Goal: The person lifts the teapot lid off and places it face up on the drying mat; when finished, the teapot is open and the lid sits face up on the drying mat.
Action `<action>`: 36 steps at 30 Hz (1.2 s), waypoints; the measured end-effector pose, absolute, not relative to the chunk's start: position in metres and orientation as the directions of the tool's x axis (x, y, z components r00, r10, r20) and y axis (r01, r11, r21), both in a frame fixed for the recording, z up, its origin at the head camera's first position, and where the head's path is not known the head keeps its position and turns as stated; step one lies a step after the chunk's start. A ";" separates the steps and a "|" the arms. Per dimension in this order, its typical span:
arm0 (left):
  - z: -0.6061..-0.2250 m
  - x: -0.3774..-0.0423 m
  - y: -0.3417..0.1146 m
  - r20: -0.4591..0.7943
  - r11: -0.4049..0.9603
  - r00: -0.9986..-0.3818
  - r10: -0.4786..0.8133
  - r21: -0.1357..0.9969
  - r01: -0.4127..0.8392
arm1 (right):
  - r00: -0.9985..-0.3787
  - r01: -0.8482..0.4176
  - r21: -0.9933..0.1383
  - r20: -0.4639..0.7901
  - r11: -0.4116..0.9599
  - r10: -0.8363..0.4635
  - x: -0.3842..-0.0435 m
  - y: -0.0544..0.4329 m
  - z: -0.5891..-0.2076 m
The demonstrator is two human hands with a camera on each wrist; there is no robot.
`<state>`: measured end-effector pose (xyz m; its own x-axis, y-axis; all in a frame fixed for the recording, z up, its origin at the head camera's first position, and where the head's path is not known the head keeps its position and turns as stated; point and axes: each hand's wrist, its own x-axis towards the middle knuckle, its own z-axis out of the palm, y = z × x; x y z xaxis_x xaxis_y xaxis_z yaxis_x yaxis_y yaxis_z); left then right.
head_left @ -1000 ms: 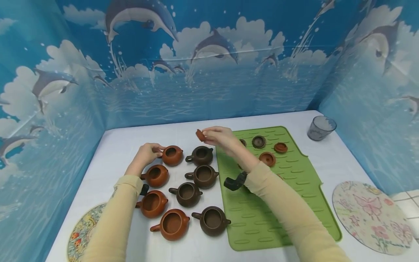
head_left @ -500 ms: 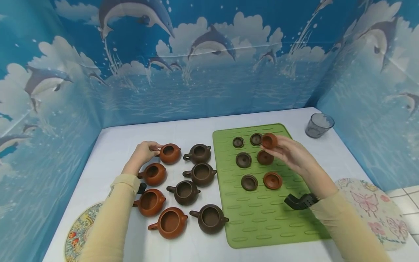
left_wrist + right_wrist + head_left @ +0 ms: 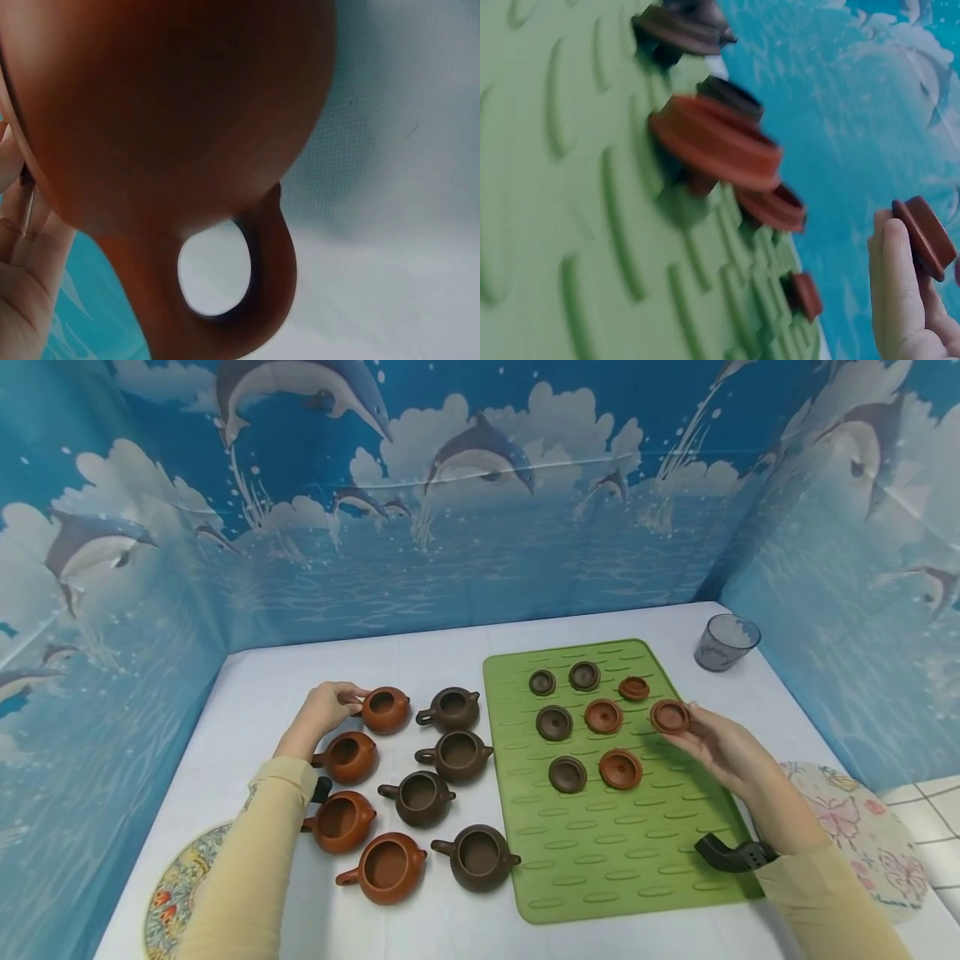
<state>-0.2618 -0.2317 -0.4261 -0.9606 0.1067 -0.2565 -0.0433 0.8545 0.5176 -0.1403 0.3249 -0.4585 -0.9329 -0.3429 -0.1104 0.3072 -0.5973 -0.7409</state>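
Observation:
At the back left, my left hand (image 3: 325, 714) pinches the handle of a red-brown teapot (image 3: 386, 711), which stands lidless on the white cloth. In the left wrist view, a large red-brown teapot (image 3: 180, 112) fills the frame, and part of my left hand (image 3: 30, 262) shows at the left edge. My right hand (image 3: 731, 756) holds a red-brown teapot lid (image 3: 670, 717) by its edge above the right side of the green mat (image 3: 630, 852). In the right wrist view, that lid (image 3: 924, 238) sits between thumb and fingers.
Several red-brown teapots (image 3: 386, 868) and dark brown teapots (image 3: 480, 858) stand lidless in two columns. Dark lids (image 3: 554, 723) and red-brown lids (image 3: 620, 769) lie upside down on the mat. A glass (image 3: 726, 643) is at the back right; round patterned mats (image 3: 896, 860) lie either side.
My right hand has carried the lid from behind the dark teapots rightward across the mat, then nearer to me at its right side. My left hand stays at the same teapot.

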 end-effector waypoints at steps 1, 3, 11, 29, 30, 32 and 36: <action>-0.426 -0.262 -0.232 -0.256 0.856 -0.961 0.105 0.514 -0.043 | -0.935 0.309 -0.772 -0.140 -0.555 -0.326 -0.140 0.326 -0.461; -0.427 -0.262 -0.232 -0.259 0.859 -0.960 0.101 0.509 -0.047 | -0.939 0.306 -0.857 -0.200 -0.415 -0.279 -0.140 0.328 -0.466; -0.428 -0.260 -0.233 -0.265 0.856 -0.959 0.103 0.514 -0.050 | -0.941 0.290 -0.915 -0.326 0.281 -0.089 -0.146 0.319 -0.475; -0.431 -0.256 -0.240 -0.283 0.854 -0.955 0.083 0.514 -0.078 | -0.963 0.223 -0.750 -0.270 0.623 0.020 -0.155 0.304 -0.472; -0.431 -0.256 -0.240 -0.283 0.854 -0.955 0.086 0.514 -0.076 | -0.963 0.222 -0.746 -0.269 0.627 0.020 -0.155 0.304 -0.472; -0.431 -0.255 -0.241 -0.282 0.857 -0.955 0.096 0.511 -0.065 | -0.965 0.215 -0.730 -0.261 0.648 0.026 -0.155 0.304 -0.470; -0.427 -0.253 -0.241 -0.278 0.876 -0.951 0.139 0.483 -0.013 | -0.969 0.205 -0.711 -0.243 0.672 0.038 -0.157 0.304 -0.464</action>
<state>-0.2528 -0.2414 -0.4269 -0.9505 0.1389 -0.2779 -0.0131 0.8757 0.4826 -0.1572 0.3035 -0.4643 -0.9693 0.0382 -0.2430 0.2048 0.6724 -0.7113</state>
